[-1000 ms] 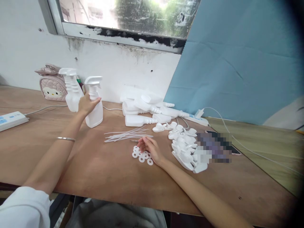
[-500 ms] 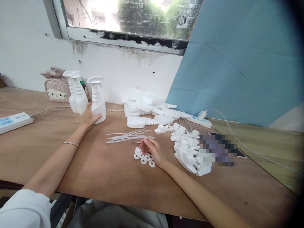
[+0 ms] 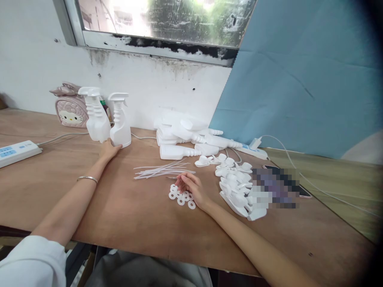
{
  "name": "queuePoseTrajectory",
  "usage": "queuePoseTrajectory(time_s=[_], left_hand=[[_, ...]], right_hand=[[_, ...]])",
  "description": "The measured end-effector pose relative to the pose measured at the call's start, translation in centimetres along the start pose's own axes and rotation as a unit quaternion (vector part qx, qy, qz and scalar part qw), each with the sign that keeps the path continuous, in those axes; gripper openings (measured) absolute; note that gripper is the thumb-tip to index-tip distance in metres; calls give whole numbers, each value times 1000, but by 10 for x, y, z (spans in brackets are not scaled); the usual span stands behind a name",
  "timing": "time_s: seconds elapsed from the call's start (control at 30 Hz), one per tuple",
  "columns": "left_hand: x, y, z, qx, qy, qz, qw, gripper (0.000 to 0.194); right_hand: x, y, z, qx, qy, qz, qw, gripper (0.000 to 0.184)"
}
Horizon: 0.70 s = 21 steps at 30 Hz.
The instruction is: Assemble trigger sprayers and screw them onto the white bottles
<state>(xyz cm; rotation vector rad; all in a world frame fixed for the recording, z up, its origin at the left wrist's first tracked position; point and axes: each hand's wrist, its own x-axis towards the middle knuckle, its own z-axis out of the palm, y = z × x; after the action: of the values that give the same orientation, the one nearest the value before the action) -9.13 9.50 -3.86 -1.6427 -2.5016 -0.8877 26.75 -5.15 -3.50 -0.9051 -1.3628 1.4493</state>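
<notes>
My left hand grips the lower part of a white spray bottle, thumb at the front; its other fingers are partly hidden. The bottle stands upright on the table with its trigger head on. Close on its left stand more white spray bottles, overlapping. My right hand rests with curled fingers above several flat white ring washers. A thin metal tool sticks out at its fingertips; the rest is hidden. Just beyond lies a bundle of thin white tubes.
White bottles lie piled at the wall. White trigger heads are heaped right of my right hand, beside a blurred phone. Power strips sit at the left and back right. A pink bag stands behind the bottles.
My left hand has slid from the spray bottle's neck down to its base. The bottle now stands further back, beside the others. My right hand has stayed over the washers.
</notes>
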Motion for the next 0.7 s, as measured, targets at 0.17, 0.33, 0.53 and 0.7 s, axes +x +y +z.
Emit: queuePoseTrajectory(time_s=[0.17, 0.33, 0.53, 0.7], left_hand=[[0, 1, 1, 22, 1, -67, 997, 61], [1, 6, -2, 22, -2, -106, 994, 65], [3, 9, -10, 1, -19, -120, 993, 66], [-7, 9, -15, -18, -21, -105, 994, 88]], right_hand=[[0, 0, 0, 1, 0, -1, 1000, 24], [0, 0, 0, -1, 4, 0, 1000, 23], [0, -1, 0, 3, 2, 1, 1000, 24], [-1, -2, 2, -1, 16, -1, 1000, 24]])
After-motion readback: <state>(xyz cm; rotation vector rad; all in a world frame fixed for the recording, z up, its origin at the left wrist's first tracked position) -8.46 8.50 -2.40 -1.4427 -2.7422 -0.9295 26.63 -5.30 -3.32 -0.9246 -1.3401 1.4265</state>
